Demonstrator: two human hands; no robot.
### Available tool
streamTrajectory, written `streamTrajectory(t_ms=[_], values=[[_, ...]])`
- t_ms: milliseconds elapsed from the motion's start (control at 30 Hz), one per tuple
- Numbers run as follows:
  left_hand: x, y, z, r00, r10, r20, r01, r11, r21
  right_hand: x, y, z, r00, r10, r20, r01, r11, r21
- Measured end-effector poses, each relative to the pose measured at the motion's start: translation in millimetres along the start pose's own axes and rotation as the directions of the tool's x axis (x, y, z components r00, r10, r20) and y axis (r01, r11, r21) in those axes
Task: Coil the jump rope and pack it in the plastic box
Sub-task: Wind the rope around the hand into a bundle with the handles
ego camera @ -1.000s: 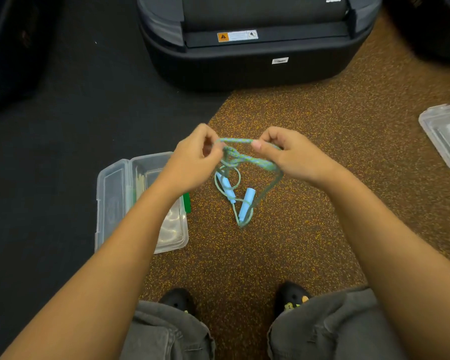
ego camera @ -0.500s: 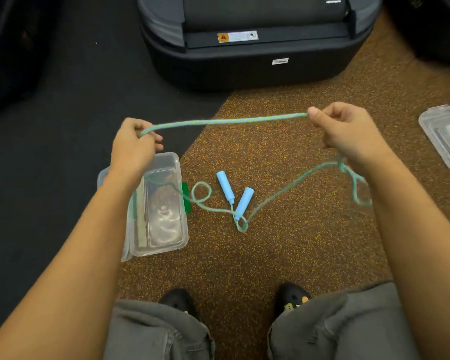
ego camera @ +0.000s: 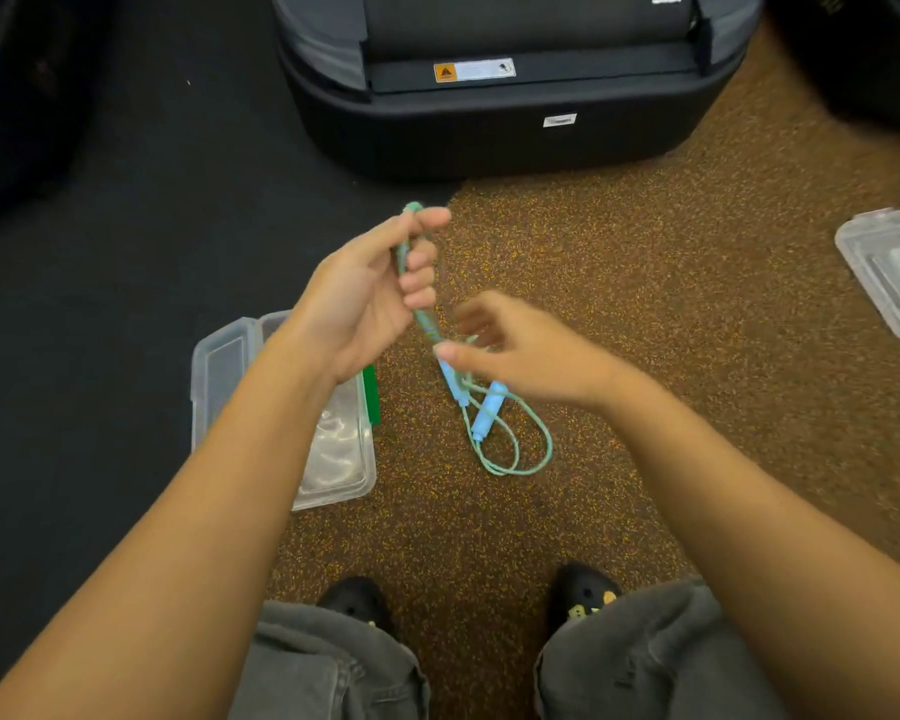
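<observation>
Green rope (ego camera: 426, 322) is bunched in the left hand (ego camera: 365, 288), whose fingers (ego camera: 419, 265) curl round it, while the blurred right hand (ego camera: 526, 356) hovers beside it, grip unclear, and its blue handles (ego camera: 489, 413) lie on the floor (ego camera: 645, 304) just right of the open box (ego camera: 333, 459)

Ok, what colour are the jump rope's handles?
Light blue, both handles; they show clearest in the head view.

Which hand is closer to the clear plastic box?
Left. The left hand, gripping the rope, is above the far corner of the box; the right hand is further right, over the blue handles.
</observation>
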State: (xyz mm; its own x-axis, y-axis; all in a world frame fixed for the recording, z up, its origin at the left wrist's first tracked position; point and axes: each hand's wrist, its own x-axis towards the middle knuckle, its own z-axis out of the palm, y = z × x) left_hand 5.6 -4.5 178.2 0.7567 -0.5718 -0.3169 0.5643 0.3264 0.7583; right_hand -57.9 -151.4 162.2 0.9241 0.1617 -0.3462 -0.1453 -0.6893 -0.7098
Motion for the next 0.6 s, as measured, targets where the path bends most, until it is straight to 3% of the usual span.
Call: streamTrajectory(t_ms=[33,100,167,233,300,400,467,600], values=[[0.7,-1.6,4.3,1.0,-0.005,0.018,0.007,0.996,-0.092,0.6,-3.7,9.0,0.996,-0.063,0.058,0.065,0.997,-0.038],[1.9,-4.7,9.4,1.0,0.002,0.027,0.003,0.986,-0.164,3.0,-5.8,19.2,0.99,-0.137,0.041,0.14,0.985,-0.105],[2.5,-8.2,9.6,1.0,0.012,0.017,-0.011,0.997,-0.08,4.5,-8.3,17.8,0.992,-0.129,-0.003,0.128,0.99,-0.064],[2.0,-11.4,8.1,0.999,-0.017,0.028,0.014,0.995,0.097,3.7,-14.0,8.7,0.993,-0.115,-0.012,0.115,0.978,0.175],[-0.2,-15.2,8.3,0.991,-0.073,0.115,0.036,0.952,0.303,2.3,-20.0,-6.7,0.99,-0.114,-0.083,0.14,0.871,0.472],[-4.7,-19.9,12.3,0.959,-0.151,0.242,0.014,0.871,0.491,-1.1,-20.7,-30.0,0.979,-0.046,-0.197,0.184,0.612,0.77],[-7.1,-19.1,12.6,0.955,-0.182,0.237,0.003,0.799,0.602,-2.3,-14.8,-43.6,0.963,0.002,-0.271,0.236,0.487,0.841],[-10.5,-17.3,2.3,0.968,-0.215,0.13,0.03,0.612,0.791,-3.2,1.1,-67.1,0.891,0.171,-0.42,0.344,0.346,0.873]])
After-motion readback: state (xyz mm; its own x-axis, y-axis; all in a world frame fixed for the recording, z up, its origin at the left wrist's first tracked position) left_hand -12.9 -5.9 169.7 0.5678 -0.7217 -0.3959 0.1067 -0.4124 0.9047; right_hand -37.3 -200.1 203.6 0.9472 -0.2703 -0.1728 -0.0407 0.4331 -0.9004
